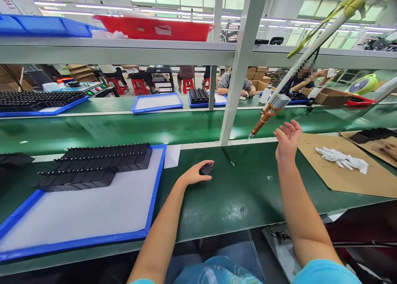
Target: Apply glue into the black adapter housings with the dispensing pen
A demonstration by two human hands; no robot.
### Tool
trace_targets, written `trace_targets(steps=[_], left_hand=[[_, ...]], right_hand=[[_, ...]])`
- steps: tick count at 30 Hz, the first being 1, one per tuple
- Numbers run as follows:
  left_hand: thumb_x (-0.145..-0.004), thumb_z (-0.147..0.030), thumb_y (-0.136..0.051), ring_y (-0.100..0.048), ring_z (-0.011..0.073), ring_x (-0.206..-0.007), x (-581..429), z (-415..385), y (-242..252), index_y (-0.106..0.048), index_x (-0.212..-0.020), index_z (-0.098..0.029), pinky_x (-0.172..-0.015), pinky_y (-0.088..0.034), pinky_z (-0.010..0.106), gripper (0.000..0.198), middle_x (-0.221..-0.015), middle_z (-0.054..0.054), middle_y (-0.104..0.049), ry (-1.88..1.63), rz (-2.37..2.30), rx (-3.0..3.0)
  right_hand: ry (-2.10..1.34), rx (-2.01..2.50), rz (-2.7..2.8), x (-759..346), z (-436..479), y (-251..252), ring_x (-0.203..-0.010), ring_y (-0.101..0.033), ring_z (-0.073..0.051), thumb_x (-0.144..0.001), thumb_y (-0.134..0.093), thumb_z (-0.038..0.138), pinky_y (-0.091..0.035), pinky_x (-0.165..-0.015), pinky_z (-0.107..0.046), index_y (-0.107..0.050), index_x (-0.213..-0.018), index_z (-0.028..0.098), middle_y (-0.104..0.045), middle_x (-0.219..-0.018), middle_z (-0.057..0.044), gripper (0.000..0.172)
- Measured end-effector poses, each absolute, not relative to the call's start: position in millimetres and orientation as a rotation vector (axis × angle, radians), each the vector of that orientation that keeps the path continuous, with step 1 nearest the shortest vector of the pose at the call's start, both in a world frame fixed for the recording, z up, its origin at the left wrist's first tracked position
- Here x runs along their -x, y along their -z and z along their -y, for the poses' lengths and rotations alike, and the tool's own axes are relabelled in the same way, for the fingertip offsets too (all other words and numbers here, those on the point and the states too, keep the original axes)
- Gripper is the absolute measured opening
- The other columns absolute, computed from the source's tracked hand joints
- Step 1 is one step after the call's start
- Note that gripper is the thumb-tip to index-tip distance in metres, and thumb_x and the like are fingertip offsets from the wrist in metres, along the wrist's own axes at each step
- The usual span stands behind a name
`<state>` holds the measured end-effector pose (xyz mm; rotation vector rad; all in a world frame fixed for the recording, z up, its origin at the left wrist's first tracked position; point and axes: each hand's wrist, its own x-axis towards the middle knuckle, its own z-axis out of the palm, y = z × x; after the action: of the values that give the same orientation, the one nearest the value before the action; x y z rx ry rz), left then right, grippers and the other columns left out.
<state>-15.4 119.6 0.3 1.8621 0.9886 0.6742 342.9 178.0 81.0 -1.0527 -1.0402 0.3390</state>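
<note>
My left hand (196,173) is closed round a small black part (206,168) just above the green table (242,205). Raised over the right half of the table, my right hand (288,140) has its fingers apart and holds nothing. Beside it, to the upper left, an orange-brown power screwdriver (263,118) hangs tip down. A thin dark tool (228,156) lies on the table between my hands. Left of my left hand, a blue-rimmed tray (156,184) with a white base bears rows of black blocks (102,162).
White gloves (341,158) lie on brown cardboard (322,172) at the right. A grey metal post (237,69) rises at the table's back edge. Beyond the green belt (173,127), people sit by trays and boxes. A red bin (155,29) stands on the overhead shelf.
</note>
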Motion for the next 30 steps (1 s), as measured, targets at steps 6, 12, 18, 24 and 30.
trace_targets(steps=[6, 12, 18, 24, 30], left_hand=[[-0.077, -0.035, -0.067, -0.056, 0.0225, -0.117, 10.5, -119.0, 1.2, -0.059, -0.128, -0.029, -0.097, -0.047, 0.033, 0.052, -0.134, 0.005, -0.056, -0.754, -1.018, -1.868], [-0.08, -0.041, -0.065, -0.059, 0.0229, -0.113, 12.8, -124.0, 3.7, -0.065, -0.121, -0.027, -0.096, -0.049, 0.035, 0.043, -0.128, 0.005, -0.062, -0.821, -1.039, -1.742], [-0.077, -0.037, -0.069, -0.06, 0.0225, -0.111, 14.3, -129.8, 10.2, -0.071, -0.108, -0.025, -0.099, -0.046, 0.038, 0.033, -0.122, 0.005, -0.066, -0.864, -0.969, -1.627], [-0.075, -0.04, -0.071, -0.066, 0.0214, -0.097, 7.2, -129.4, 13.0, -0.059, -0.127, -0.021, -0.092, -0.051, 0.039, 0.056, -0.106, 0.006, -0.072, -0.906, -0.936, -1.409], [-0.081, -0.045, -0.064, -0.061, 0.0237, -0.112, 5.9, -127.7, 10.1, -0.073, -0.099, -0.019, -0.097, -0.048, 0.037, 0.032, -0.118, 0.009, -0.067, -0.968, -1.0, -1.665]], right_hand=[[-0.731, 1.192, 1.105, -355.1, -228.9, -74.5, -0.122, -0.047, -0.019, -0.07, -0.058, 0.032, -0.044, -0.094, -0.045, -0.014, -0.141, 0.046, -0.036, -0.137, -0.004, 0.085], [-0.744, 1.124, 1.119, -332.9, -234.8, -63.8, -0.105, -0.055, -0.018, -0.069, -0.063, 0.035, -0.049, -0.085, -0.037, -0.02, -0.141, 0.04, -0.048, -0.121, -0.004, 0.084], [-0.759, 0.992, 1.154, -272.3, -187.1, -64.9, -0.09, -0.057, -0.014, -0.072, -0.064, 0.042, -0.051, -0.077, -0.029, -0.046, -0.119, 0.032, -0.055, -0.111, -0.001, 0.052], [-1.02, 0.688, 1.109, -203.2, -122.5, -81.2, -0.057, -0.05, -0.006, -0.08, -0.063, 0.043, -0.046, -0.053, -0.023, -0.053, -0.11, 0.031, -0.057, -0.105, 0.002, 0.034], [-1.062, 0.614, 1.014, -177.3, -106.9, -87.6, -0.048, -0.042, -0.004, -0.078, -0.066, 0.044, -0.041, -0.044, -0.022, -0.053, -0.107, 0.029, -0.056, -0.094, 0.002, 0.036]])
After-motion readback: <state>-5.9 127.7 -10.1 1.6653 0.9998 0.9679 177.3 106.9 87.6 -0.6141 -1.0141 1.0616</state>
